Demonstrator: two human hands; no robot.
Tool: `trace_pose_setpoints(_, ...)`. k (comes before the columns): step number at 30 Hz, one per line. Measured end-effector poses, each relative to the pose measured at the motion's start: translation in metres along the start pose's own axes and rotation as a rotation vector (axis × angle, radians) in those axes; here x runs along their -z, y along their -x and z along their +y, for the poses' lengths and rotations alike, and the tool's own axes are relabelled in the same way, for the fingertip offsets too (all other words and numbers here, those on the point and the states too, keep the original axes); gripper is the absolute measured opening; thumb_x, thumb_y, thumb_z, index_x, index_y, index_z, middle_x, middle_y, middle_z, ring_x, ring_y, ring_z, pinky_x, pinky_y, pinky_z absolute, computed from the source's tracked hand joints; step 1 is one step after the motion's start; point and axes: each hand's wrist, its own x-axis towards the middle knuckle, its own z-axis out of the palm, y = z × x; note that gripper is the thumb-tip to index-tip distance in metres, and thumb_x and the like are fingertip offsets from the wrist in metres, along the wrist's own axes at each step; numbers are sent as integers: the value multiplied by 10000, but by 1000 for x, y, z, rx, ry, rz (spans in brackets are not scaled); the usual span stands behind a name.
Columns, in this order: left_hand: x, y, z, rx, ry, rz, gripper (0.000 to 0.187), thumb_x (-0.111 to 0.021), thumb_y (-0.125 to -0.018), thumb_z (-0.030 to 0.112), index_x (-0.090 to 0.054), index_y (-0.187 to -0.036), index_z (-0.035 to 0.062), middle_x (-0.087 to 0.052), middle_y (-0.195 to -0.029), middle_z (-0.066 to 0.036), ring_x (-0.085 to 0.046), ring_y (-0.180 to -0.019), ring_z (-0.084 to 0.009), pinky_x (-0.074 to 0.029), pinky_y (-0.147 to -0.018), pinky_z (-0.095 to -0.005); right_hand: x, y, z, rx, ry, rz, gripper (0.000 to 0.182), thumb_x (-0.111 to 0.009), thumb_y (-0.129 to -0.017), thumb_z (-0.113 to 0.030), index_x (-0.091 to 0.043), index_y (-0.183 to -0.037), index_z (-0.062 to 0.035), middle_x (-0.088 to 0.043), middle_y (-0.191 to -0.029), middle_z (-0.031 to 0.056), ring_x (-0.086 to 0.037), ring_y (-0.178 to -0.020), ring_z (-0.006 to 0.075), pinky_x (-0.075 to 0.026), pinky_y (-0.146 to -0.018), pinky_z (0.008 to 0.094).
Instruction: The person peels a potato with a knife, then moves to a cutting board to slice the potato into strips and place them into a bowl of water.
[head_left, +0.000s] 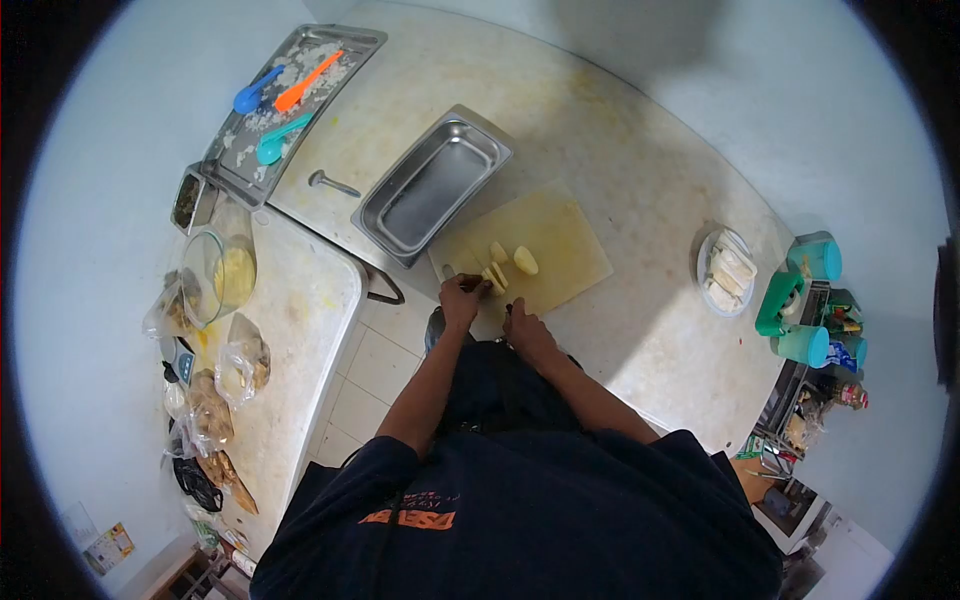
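Observation:
On a yellowed cutting board (pixel 570 250) lie several pale peeled pieces that look like potato, among them a potato half (pixel 525 260). My left hand (pixel 464 301) is at the board's near left corner, its fingers closed on a cut potato piece (pixel 494 279). Just to the right, my right hand (pixel 530 332) is wrapped round the dark handle of what looks like a knife (pixel 509 308); its blade is hard to make out. A small greyish object (pixel 447 271) shows beside my left fingers, too small to name.
A steel pan (pixel 430 185) stands behind the board, with a metal utensil (pixel 334 185) beside it. Far left is a tray (pixel 375 38) with white bits and colored spoons. A plate (pixel 704 265) of white pieces sits right. Bags and a glass bowl (pixel 205 275) line the left table.

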Motion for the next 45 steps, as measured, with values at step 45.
trace_pose_setpoints(45, -5, 4, -5, -3, 50, 47, 252, -799, -735, 178, -733, -922, 22, -724, -918, -137, -700, -827, -214, -540, -788, -323, 1, 2, 16, 200, 3, 74, 282, -450, -982, -259, -357, -1052, -3, -586, -684, 328, -590, -662, 514, -450, -588, 599)
